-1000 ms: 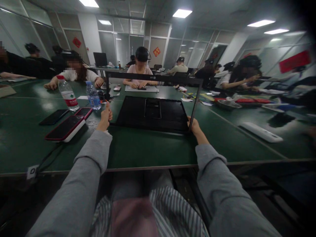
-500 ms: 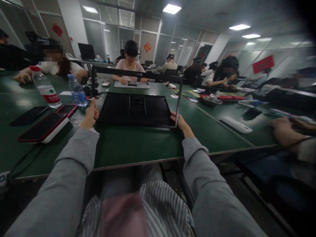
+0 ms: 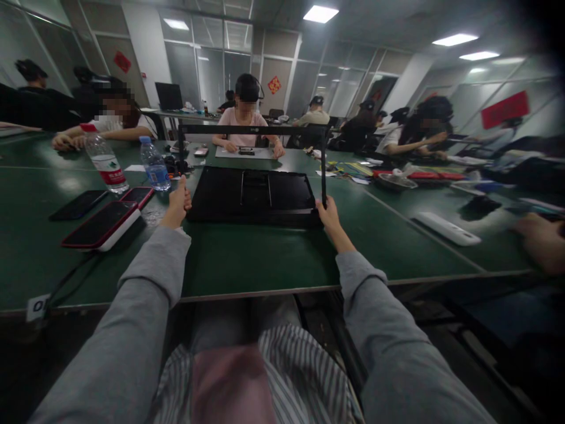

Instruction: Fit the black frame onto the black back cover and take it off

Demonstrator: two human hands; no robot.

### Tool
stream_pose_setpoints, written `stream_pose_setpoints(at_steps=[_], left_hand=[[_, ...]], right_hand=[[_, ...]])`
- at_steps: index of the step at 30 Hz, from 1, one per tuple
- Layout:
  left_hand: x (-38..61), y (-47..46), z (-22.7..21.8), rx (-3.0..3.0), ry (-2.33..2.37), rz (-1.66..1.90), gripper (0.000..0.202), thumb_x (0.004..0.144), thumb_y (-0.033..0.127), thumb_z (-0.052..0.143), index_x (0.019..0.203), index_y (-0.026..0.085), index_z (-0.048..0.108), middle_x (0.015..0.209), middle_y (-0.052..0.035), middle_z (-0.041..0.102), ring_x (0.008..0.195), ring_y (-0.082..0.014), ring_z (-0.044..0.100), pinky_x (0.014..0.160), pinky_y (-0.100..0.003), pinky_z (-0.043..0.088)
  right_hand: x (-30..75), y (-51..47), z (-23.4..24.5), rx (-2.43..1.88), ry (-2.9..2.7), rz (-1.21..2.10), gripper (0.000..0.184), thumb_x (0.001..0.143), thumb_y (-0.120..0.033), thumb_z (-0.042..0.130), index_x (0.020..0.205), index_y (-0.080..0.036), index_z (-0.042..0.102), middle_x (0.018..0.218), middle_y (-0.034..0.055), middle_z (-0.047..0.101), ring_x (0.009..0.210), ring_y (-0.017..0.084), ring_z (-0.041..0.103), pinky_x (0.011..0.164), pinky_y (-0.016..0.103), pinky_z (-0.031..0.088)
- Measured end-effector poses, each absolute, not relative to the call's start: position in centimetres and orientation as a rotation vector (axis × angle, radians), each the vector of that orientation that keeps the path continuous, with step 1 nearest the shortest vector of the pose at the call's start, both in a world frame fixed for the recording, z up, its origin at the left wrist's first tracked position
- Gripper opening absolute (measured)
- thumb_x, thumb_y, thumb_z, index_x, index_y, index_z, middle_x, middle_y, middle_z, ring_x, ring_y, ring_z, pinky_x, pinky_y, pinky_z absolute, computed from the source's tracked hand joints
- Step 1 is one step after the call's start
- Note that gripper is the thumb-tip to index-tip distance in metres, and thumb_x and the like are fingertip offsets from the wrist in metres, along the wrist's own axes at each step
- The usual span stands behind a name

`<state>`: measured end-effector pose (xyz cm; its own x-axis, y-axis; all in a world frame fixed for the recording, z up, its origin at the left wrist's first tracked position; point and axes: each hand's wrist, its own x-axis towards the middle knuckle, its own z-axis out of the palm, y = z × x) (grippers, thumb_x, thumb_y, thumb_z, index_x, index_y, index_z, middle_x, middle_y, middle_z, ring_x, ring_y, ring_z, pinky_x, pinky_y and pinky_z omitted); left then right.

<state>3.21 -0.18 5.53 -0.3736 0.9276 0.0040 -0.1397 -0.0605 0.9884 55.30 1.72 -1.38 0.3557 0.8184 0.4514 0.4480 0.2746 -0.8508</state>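
A thin black rectangular frame [image 3: 253,129], like a screen bezel, stands upright across the view, held at both sides. My left hand [image 3: 178,202] is closed round its left side, thumb pointing up. My right hand [image 3: 329,214] grips its right side low down, with the thumb toward me. Behind the frame's opening, a black flat panel [image 3: 289,191], like a monitor's back cover, lies on the green table [image 3: 260,259]. A recessed rectangular part shows in the panel's middle. The frame's lower bar is hard to tell from the panel's near edge.
On the left stand a red-capped bottle [image 3: 106,162] and a blue-capped bottle [image 3: 154,168], near phones in red cases [image 3: 99,224] and a dark phone [image 3: 78,205]. A white elongated device [image 3: 448,228] lies to the right. Across the table a person [image 3: 245,121] works over a grey mat.
The black frame has turned from a slant to nearly level and square to me. My right hand has shifted its grip on the right side. The whole view has swung slightly left.
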Motion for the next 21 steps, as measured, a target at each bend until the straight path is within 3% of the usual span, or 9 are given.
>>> stream_pose_setpoints(at_steps=[2, 5, 7, 10, 12, 17, 21], left_hand=[[3.4, 0.6, 5.4, 0.891, 1.353, 1.642, 0.044, 0.096, 0.056, 0.076, 0.080, 0.024, 0.050, 0.053, 0.0095, 0.034, 0.040, -0.0066, 0.028, 0.039, -0.018, 0.022], [3.5, 1.6, 5.2, 0.973, 1.442, 1.717, 0.020, 0.085, 0.027, 0.080, 0.094, 0.020, 0.063, 0.067, 0.0057, 0.055, 0.050, -0.0071, 0.045, 0.049, -0.018, 0.038], [3.3, 2.1, 4.7, 1.104, 1.531, 1.696, 0.027, 0.079, 0.018, 0.077, 0.105, 0.017, 0.071, 0.079, 0.0006, 0.067, 0.067, -0.0126, 0.062, 0.066, -0.024, 0.054], [2.4, 2.6, 3.3, 1.316, 1.639, 1.632, 0.036, 0.082, 0.017, 0.069, 0.118, 0.014, 0.077, 0.104, -0.0082, 0.078, 0.105, -0.0244, 0.074, 0.102, -0.038, 0.059], [1.8, 2.7, 2.4, 1.427, 1.788, 1.528, 0.036, 0.089, 0.021, 0.066, 0.122, 0.013, 0.078, 0.116, -0.0124, 0.079, 0.118, -0.0298, 0.073, 0.113, -0.044, 0.054], [1.9, 1.7, 1.7, 1.635, 2.096, 1.179, 0.043, 0.101, 0.025, 0.057, 0.136, 0.009, 0.077, 0.139, -0.0227, 0.075, 0.132, -0.0359, 0.069, 0.119, -0.046, 0.049], [2.9, 0.8, 1.9, 1.701, 2.175, 1.116, 0.048, 0.104, 0.024, 0.051, 0.144, 0.009, 0.072, 0.147, -0.0239, 0.071, 0.139, -0.0351, 0.066, 0.120, -0.045, 0.047]], right_hand=[[55.5, 1.8, -1.5, -1.378, -1.239, 0.304, 0.061, 0.094, -0.060, 0.064, 0.141, -0.021, 0.063, 0.125, 0.0135, 0.073, 0.104, 0.028, 0.071, 0.103, 0.050, 0.059], [55.8, 1.6, -1.4, -1.497, -1.211, 0.248, 0.050, 0.096, -0.048, 0.059, 0.136, -0.020, 0.067, 0.118, 0.0141, 0.075, 0.106, 0.031, 0.070, 0.105, 0.054, 0.057], [55.8, 1.1, -1.2, -1.589, -1.238, 0.187, 0.043, 0.094, -0.040, 0.059, 0.128, -0.018, 0.072, 0.115, 0.0160, 0.076, 0.111, 0.033, 0.069, 0.109, 0.055, 0.055], [55.4, 0.2, -0.6, -1.727, -1.323, 0.099, 0.036, 0.091, -0.030, 0.057, 0.117, -0.015, 0.078, 0.114, 0.0201, 0.077, 0.119, 0.037, 0.067, 0.115, 0.056, 0.051], [54.9, -0.3, -0.3, -1.827, -1.378, 0.092, 0.035, 0.091, -0.026, 0.056, 0.111, -0.013, 0.081, 0.111, 0.0218, 0.076, 0.120, 0.038, 0.067, 0.117, 0.056, 0.049], [54.3, -0.4, -0.3, -1.862, -1.386, 0.143, 0.041, 0.087, -0.020, 0.055, 0.117, -0.007, 0.079, 0.117, 0.0260, 0.073, 0.125, 0.041, 0.065, 0.122, 0.057, 0.046], [54.7, 0.3, -1.2, -1.747, -1.321, 0.258, 0.045, 0.075, -0.014, 0.061, 0.117, -0.014, 0.077, 0.111, 0.0205, 0.074, 0.129, 0.042, 0.064, 0.126, 0.064, 0.044]])
